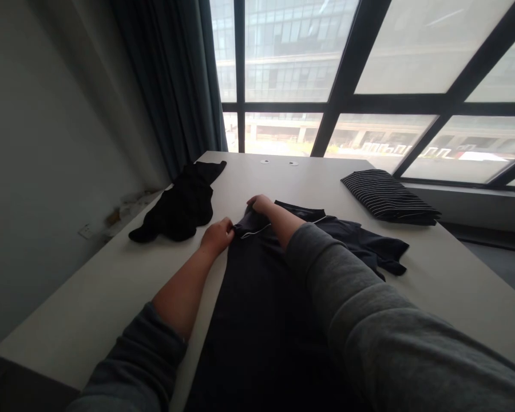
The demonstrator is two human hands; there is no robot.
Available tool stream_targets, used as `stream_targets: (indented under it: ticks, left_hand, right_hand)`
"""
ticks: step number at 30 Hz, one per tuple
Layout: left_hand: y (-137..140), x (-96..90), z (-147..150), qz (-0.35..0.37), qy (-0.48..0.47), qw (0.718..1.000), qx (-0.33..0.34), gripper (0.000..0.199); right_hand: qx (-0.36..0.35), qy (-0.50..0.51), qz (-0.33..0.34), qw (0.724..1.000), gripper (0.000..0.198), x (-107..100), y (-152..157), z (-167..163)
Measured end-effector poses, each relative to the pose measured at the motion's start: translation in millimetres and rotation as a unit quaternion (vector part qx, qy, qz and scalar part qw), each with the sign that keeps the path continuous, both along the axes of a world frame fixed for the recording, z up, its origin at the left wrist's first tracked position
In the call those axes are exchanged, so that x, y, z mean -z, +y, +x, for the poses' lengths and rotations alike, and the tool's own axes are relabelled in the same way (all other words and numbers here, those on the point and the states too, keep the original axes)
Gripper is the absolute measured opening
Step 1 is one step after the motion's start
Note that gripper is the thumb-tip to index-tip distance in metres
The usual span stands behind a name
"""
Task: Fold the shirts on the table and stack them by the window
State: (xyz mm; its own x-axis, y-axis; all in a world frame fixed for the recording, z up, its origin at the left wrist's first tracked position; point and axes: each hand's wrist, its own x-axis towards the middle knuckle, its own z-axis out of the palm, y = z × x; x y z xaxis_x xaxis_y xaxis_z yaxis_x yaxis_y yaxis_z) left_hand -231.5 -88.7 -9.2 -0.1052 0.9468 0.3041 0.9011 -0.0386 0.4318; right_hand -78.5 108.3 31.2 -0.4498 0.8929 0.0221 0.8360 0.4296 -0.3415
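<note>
A dark navy short-sleeved shirt [257, 303] with thin white piping lies spread on the white table, its lower part running toward me. My left hand [218, 236] pinches the cloth at the left edge, near the end of the piping. My right hand [261, 204] reaches across and is closed on the same shirt a little farther away, at the upper left corner. Between the two hands the cloth is slightly raised. The sleeve on the right lies loose and creased. My right forearm hides part of the shirt's middle.
On the white table [90, 303], a crumpled black garment [180, 203] lies at the left. A folded black garment with white stripes [386, 194] sits at the back right. Two small round cable covers [293, 163] are near the far edge. Beyond stand a window and a dark curtain [175, 74].
</note>
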Motion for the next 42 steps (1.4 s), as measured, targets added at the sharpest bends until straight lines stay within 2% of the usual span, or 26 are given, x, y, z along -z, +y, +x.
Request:
stream_targets:
  ticks: [3,7,11,13,15,20,23,26,31,33,38,40,42]
  left_hand:
    - [0,-0.6,-4,-0.017,0.017,0.999,-0.041,0.018]
    - [-4,-3.8,-5,-0.013,0.052,0.998,-0.038,0.024]
    - [-7,-7.4,8,0.016,0.099,0.993,0.062,0.046]
    - [-8,-5.9,15,0.008,0.122,0.987,0.109,0.048]
    - [-9,-2.3,22,-0.009,0.135,0.984,0.119,0.046]
    - [-18,6.4,38,-0.020,0.160,0.985,0.062,0.040]
    - [-23,7.6,49,-0.018,0.168,0.985,0.025,0.035]
    - [-27,5.1,56,-0.016,0.175,0.984,0.010,0.033]
    - [-28,3.0,54,-0.016,0.177,0.984,0.010,0.026]
    - [-24,7.6,50,-0.014,0.171,0.985,0.027,0.034]
    - [-8,30.2,40,-0.039,0.135,0.979,0.145,0.066]
    - [-4,37.7,38,-0.053,0.116,0.982,0.140,0.071]
    - [-3,41.8,37,-0.055,0.103,0.987,0.106,0.072]
  right_hand:
    - [-0.023,-0.016,0.040,0.999,0.044,6,1,0]
    - [-0.062,-0.035,0.100,0.992,0.039,18,-10,-2]
    - [-0.062,-0.045,0.143,0.987,0.043,23,-21,-3]
    - [-0.056,-0.045,0.158,0.985,0.045,20,-24,-2]
    - [-0.052,-0.046,0.167,0.984,0.047,16,-26,-1]
    - [-0.096,-0.078,0.133,0.983,0.046,19,-34,3]
    - [-0.123,-0.096,0.100,0.983,0.056,29,-35,4]
    - [-0.119,-0.106,0.072,0.985,0.065,37,-32,3]
    - [-0.112,-0.104,0.054,0.987,0.070,40,-27,-1]
    - [-0.116,-0.098,0.057,0.987,0.071,40,-26,-2]
    - [-0.120,-0.073,0.093,0.986,0.065,40,-33,3]
    - [-0.113,-0.056,0.121,0.985,0.058,39,-39,6]
    - [-0.099,-0.045,0.140,0.984,0.056,38,-45,8]
